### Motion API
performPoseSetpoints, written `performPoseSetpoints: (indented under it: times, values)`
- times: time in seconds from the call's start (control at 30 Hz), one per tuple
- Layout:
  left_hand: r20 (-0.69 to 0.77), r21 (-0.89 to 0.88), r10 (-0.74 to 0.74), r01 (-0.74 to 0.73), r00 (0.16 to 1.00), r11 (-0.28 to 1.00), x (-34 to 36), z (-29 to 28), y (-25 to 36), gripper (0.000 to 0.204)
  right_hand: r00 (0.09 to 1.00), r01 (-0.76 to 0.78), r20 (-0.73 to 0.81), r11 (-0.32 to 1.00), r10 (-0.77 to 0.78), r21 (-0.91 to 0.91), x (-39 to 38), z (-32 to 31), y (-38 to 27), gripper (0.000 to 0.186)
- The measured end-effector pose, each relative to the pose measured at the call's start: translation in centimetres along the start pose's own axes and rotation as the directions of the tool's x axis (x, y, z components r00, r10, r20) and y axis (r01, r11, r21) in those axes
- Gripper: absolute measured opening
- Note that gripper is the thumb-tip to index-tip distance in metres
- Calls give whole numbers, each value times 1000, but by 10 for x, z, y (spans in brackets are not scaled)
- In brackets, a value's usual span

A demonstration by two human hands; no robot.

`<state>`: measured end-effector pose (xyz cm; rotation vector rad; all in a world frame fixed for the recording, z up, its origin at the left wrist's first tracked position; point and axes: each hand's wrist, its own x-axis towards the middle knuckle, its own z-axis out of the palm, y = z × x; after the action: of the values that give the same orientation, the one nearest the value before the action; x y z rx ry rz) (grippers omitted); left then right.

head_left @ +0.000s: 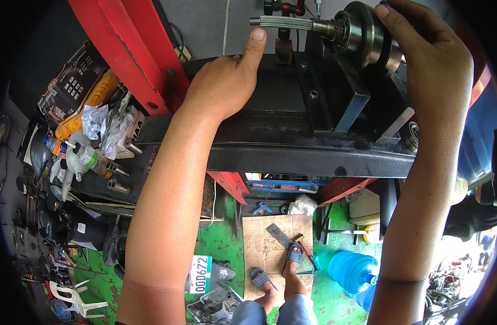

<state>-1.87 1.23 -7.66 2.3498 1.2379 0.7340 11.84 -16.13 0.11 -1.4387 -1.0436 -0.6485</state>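
A metal crankshaft [362, 33] with round webs and a long splined shaft lies sideways across upright black steel blocks [343, 92] on the press bed. My right hand [435, 57] is closed around its right end, thumb on the near side. My left hand [224, 84] is below the tip of the splined shaft [286, 22]. Its thumb is stretched up close to that tip; whether they touch I cannot tell. The other left fingers bend away and are mostly hidden behind the hand.
Red press uprights [121, 46] and a black crossbeam [308, 157] frame the work. At left are a charger box [75, 81] and bottles [83, 157]. Cardboard [254, 230] with a hammer [307, 252] lies underfoot. Blue water jugs [354, 271] stand to the right.
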Motion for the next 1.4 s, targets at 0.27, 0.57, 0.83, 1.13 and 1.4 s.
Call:
performPoseSetpoints:
  times: [0.27,0.57,0.83,1.13,1.4]
  values:
    - [-17,-30,4,-4,1000,1000,1,1,0,125,998,52,-47,996,-48,76,7,-5,7,24]
    - [8,7,17,-17,1000,1000,0,-1,1,114,988,93,-139,980,-69,174,20,-7,10,25]
    - [-2,-41,5,-5,1000,999,2,1,-1,123,991,87,-115,978,-66,189,12,7,7,26]
    - [57,35,-25,23,998,999,0,-5,4,113,992,87,-112,973,-64,212,14,7,6,27]
    - [34,-36,-83,84,996,996,3,-6,-1,109,996,74,-69,965,-59,250,17,5,1,30]
